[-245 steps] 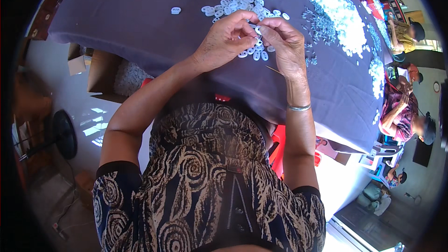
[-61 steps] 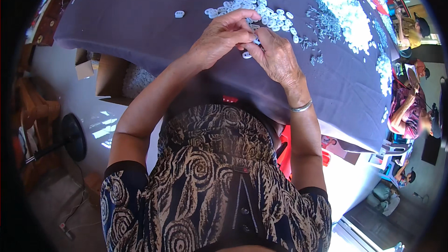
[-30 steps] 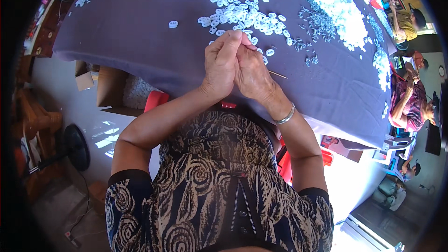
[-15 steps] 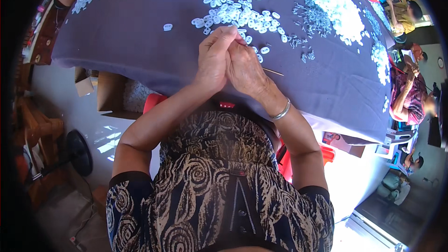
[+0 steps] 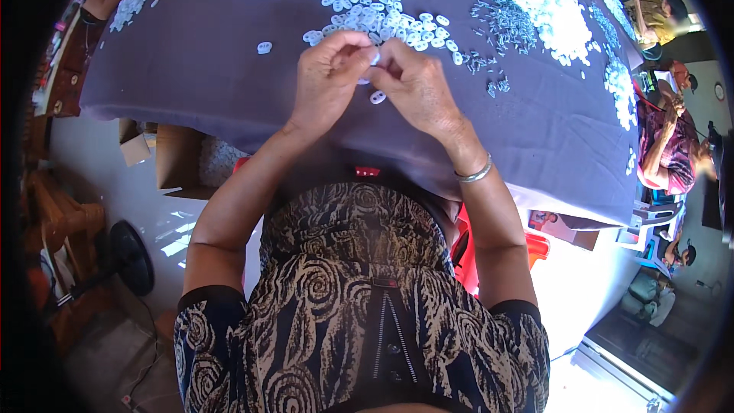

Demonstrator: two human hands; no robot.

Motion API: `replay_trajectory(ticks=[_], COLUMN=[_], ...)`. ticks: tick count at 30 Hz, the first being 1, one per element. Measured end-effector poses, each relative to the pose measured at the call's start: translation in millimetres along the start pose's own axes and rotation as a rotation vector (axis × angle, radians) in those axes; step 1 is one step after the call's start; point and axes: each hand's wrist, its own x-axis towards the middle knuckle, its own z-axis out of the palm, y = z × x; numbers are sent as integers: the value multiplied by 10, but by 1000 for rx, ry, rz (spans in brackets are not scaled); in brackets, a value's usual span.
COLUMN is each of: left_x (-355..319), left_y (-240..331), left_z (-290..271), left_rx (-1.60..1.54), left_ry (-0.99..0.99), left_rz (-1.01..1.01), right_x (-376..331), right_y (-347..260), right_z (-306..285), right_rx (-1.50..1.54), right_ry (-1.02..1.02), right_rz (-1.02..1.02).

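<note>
My left hand [image 5: 327, 80] and my right hand [image 5: 417, 88] meet fingertip to fingertip above the near part of the table. Between the pinched thumbs and fingers of both shows a small white plastic piece [image 5: 375, 56], partly hidden. Just below the fingers lies a loose white oval piece with two dark holes [image 5: 378, 97]. Beyond the fingertips, similar oval pieces [image 5: 428, 33] spread in a loose pile. Another single piece [image 5: 264, 47] sits apart, left of my left hand. Right of the pile is a scatter of small dark metal pins or screws [image 5: 505, 23].
A dark cloth covers the table [image 5: 206, 69]. A large heap of white pieces [image 5: 535, 0] lies at the far right. An open cardboard box [image 5: 177, 159] stands below the left edge, near a black fan [image 5: 131, 258]. Another person [image 5: 677, 134] sits at the right.
My hands were clasped together; they have come apart into two pinches with a white piece between the fingertips. A thin stick beside my right hand no longer shows.
</note>
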Motion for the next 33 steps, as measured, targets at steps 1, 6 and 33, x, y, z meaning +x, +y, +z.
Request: replay_trajectory(ticks=[1, 6, 33], left_x=[38, 400, 413], left_y=[-36, -119, -238], left_z=[-59, -538, -651], left_rx=[-18, 362, 781], left_ry=[-23, 126, 39], left_rz=[-34, 259, 273], right_x=[10, 60, -9], right_y=[-11, 255, 311], right_z=[-71, -413, -606], right_rx=[-1, 55, -131], right_ry=[-2, 225, -246], right_rz=[-1, 59, 153])
